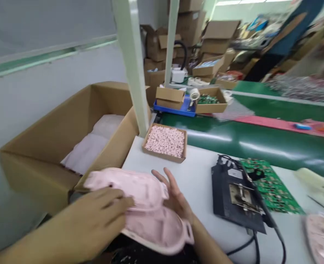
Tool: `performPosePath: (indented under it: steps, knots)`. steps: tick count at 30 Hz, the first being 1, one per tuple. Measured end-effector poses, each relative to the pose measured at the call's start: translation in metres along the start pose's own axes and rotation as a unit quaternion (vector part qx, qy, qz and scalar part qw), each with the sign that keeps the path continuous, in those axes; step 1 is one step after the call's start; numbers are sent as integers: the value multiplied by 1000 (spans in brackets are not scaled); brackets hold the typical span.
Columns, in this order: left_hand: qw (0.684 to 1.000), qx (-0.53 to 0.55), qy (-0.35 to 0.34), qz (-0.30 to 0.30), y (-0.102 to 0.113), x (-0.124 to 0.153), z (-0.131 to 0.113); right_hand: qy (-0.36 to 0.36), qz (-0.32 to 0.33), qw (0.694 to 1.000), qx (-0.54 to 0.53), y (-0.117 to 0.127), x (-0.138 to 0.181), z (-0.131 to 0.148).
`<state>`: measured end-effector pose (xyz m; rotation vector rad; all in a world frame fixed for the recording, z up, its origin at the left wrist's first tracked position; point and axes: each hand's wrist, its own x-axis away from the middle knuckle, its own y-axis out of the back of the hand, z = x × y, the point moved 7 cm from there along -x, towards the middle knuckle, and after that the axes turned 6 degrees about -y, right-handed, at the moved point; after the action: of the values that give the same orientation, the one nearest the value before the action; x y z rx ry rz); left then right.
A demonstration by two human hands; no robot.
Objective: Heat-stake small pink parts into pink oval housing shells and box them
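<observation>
My left hand (pixel 101 220) is closed on pink plastic shells, its fingers pressed over their inner side. The upper shell (pixel 134 185) overlaps the lower shell (pixel 162 229), and both are tilted above the front of the table. Rounded ends and small loop tabs show on them. My right hand (pixel 175 196) is at their right side, partly behind them, with fingers stretched out and apart. Whether its palm touches the shells I cannot tell. Just beyond is a shallow cardboard tray (pixel 164 157) full of small pink parts.
A large open carton (pixel 49 121) with white wrapped contents stands left, beside a white post (pixel 131 66). On the white table (pixel 197 165) are a black fixture (pixel 222 198) with cables, green circuit boards (pixel 277 187) and another pink shell (pixel 323 234). A green conveyor (pixel 206 128) runs behind.
</observation>
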<state>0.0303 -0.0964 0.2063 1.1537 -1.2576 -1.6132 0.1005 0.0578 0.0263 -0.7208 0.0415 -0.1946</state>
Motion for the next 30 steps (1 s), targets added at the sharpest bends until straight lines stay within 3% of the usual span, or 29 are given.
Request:
performPosePath:
  steps: [3,5,7,9,11,14,16,19,23,25,27,28,30]
  knots:
    - [997,26,-70,-34,-43,-13,-34,12,32,985,168,6,23,22]
    - [992,28,-51,-110,-73,-16,-34,46,-58,959,273,28,45,35]
    - [986,22,-10,-165,-104,-12,-23,91,-215,909,345,56,75,48]
    - [984,17,40,-174,-133,-7,-4,110,-334,840,413,73,106,54]
    - [984,26,97,-149,-159,-6,17,96,-375,787,481,80,125,51]
    - [974,60,188,-112,-182,-7,41,82,-375,726,571,79,132,42]
    - [967,86,220,-100,-188,-7,46,81,-360,680,634,74,129,38]
    - [961,144,213,-105,-186,-2,46,49,-331,599,728,61,125,37]
    - [932,224,222,-180,-167,4,61,37,-374,494,784,41,132,75]
    - [925,225,237,-192,-157,-12,77,80,-363,482,793,28,117,103]
    - [936,203,251,-139,-154,-45,96,95,-297,497,810,20,78,125]
    - [943,189,260,-86,-156,-66,106,74,-256,506,821,21,51,133]
    - [947,177,266,-32,-158,-107,125,-7,-186,494,849,31,-9,141]
